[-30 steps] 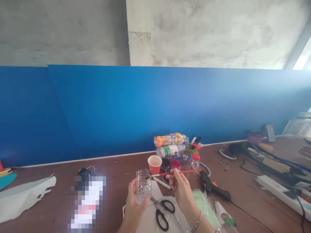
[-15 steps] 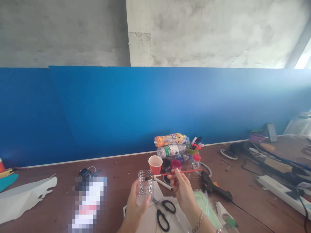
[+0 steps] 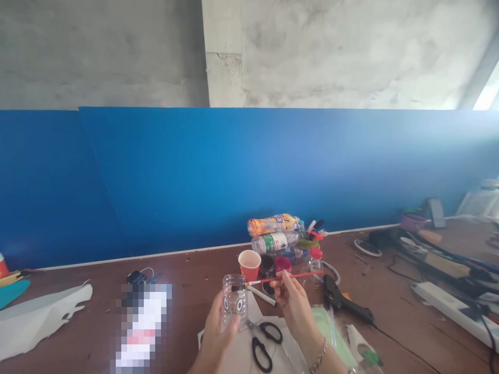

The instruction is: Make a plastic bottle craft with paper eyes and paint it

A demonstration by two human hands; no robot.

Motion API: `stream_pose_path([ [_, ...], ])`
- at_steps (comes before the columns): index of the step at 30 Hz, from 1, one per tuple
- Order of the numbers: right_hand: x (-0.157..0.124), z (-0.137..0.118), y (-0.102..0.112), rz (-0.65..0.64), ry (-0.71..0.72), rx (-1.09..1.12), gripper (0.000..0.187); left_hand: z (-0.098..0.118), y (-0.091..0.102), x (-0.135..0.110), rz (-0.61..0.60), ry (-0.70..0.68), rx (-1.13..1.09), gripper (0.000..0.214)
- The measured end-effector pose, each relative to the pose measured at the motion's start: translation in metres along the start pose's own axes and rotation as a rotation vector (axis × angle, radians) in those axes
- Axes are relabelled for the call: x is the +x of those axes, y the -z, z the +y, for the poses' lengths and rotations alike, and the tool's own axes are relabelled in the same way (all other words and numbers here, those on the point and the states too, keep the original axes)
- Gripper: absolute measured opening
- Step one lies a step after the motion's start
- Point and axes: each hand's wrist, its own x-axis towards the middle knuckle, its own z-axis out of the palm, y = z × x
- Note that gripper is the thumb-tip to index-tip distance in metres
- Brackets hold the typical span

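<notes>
Spanning the bkgd, a flat blue panel stands behind a brown surface w/ overlapping white paper sheets on it. Above the sheets, L hand & R hand are close together. Lying nr the panel: clear plastic bottle w/ orange label, & clear plastic bottle w/ green-and-white label just in front. Black glue gun rests right of R hand. Black-handled metal scissors lie on the sheets, btwn the hands in view. Red paper cup stands upright beyond. Clear ribbed plastic container w/ 2 cartoon eyes is roughly upright in L hand, grip curled round its lower part. R grip is pinched, thumb agst fingers, on a thin red-handled paintbrush, nearly level; dark tip at container's upper wall, can't tell if touching.
</notes>
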Motion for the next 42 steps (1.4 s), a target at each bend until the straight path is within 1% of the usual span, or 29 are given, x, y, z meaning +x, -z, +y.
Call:
stream_pose_path([
  [5,0.000,-0.001,0.000,-0.010,-0.015,0.019,0.026,0.000,-0.003,-0.002,0.032,-0.008,-0.059,0.056],
  [9,0.000,-0.001,0.000,-0.006,-0.018,0.029,0.026,-0.002,-0.005,-0.003,0.023,-0.009,-0.097,0.060],
  [13,0.000,-0.002,0.000,-0.011,-0.009,0.029,0.025,0.002,-0.003,-0.005,0.010,-0.001,-0.115,0.058],
  [17,-0.001,-0.003,0.000,-0.007,-0.007,0.032,0.025,0.009,0.000,-0.008,-0.043,0.008,-0.124,0.056],
  [22,-0.001,-0.004,-0.001,-0.004,-0.014,0.043,0.026,0.009,0.001,-0.009,-0.066,0.037,-0.255,0.059],
  [25,-0.001,-0.004,-0.002,0.001,-0.011,0.051,0.027,0.010,0.000,-0.008,-0.137,0.020,-0.307,0.061],
  [28,0.000,-0.004,-0.001,0.002,-0.006,0.054,0.028,0.011,0.001,-0.006,-0.205,0.010,-0.350,0.057],
  [36,0.001,-0.003,0.001,-0.002,-0.001,0.047,0.026,0.018,0.006,-0.008,-0.240,0.033,-0.401,0.047],
  [42,0.001,-0.003,0.002,0.026,0.004,0.033,0.026,0.016,0.007,-0.007,-0.264,0.083,-0.514,0.053],
])
